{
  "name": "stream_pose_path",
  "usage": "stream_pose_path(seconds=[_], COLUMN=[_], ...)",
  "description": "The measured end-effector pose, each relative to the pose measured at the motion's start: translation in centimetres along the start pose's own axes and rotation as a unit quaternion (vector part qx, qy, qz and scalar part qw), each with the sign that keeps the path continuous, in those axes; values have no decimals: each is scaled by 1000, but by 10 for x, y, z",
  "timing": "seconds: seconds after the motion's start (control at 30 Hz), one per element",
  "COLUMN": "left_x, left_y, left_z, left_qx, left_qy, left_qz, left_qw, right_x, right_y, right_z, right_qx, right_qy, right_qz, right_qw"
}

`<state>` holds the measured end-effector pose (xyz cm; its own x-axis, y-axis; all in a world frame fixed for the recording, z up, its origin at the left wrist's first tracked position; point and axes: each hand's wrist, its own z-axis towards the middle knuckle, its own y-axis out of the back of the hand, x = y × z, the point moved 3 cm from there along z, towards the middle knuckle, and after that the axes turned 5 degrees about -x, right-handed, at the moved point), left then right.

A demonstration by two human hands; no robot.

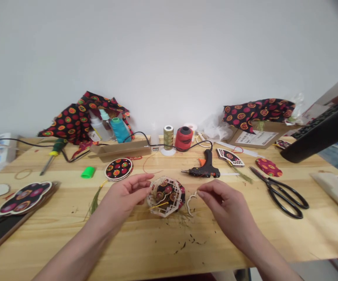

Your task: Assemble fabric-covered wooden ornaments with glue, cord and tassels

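Observation:
In front of me is an octagonal cream lattice piece (pixel 181 190) over black fabric printed with round motifs, with a short yellow strand across it. My left hand (pixel 124 195) is at its left edge, thumb and index finger apart and the thumb tip seeming to touch the rim. To the right of the lattice, my right hand (pixel 223 201) pinches the upper end of a thin wavy cream strip (pixel 189 203). Dark scraps (pixel 183 246) and greenish threads lie just below.
Behind my hands rests a black glue gun (pixel 205 169) with its cord. Black scissors (pixel 282 193) lie at the right, a round fabric ornament (pixel 118 169) and green cap (pixel 87 172) at the left. Thread spools (pixel 184 138) stand by the wall; a screwdriver (pixel 52 156) lies far left.

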<state>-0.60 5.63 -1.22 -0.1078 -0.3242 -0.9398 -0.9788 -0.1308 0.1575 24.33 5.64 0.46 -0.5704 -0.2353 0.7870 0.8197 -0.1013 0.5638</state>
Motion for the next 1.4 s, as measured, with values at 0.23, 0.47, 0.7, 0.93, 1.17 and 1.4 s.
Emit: stream_pose_path(seconds=[0.23,0.47,0.7,0.93,1.17,1.4], left_x=[-4,-5,1,3,22,23], left_y=[-2,-4,-8,-13,-20,-34], left_z=[-10,-15,-17,-24,-31,-30], left_qx=[37,36,44,15,-46,-88], left_qy=[-1,-6,-15,-163,-226,-243], left_qz=[-46,-68,-57,222,321,383], left_qw=[998,997,997,961,919,887], right_x=[13,15,12,4,-29,-71], right_y=[-34,-36,-33,-10,30,56], right_z=[5,9,11,17,9,-3], right_qx=[130,130,99,-16,-85,-77], right_qy=[-160,-238,-237,-234,-241,-285], right_qz=[261,318,340,385,363,274], right_qw=[943,909,904,893,896,915])
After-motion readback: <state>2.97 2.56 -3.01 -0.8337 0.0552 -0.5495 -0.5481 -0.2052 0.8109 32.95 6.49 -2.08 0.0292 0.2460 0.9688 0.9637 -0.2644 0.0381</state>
